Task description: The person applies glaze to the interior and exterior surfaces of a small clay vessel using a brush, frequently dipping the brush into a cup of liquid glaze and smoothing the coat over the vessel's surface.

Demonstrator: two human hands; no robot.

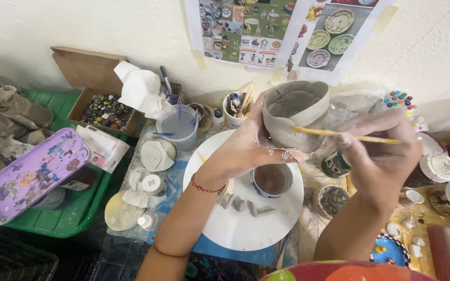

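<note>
Grey clay cup (294, 112) in left hand (246, 148)'s closed grip, thin wooden stick (339, 134) pinched by right hand (384, 151).

Both arms bare, no sleeves. Red bead bracelet (208, 188) on left wrist, mid frame. Hands w/ grey clay smears.
</note>
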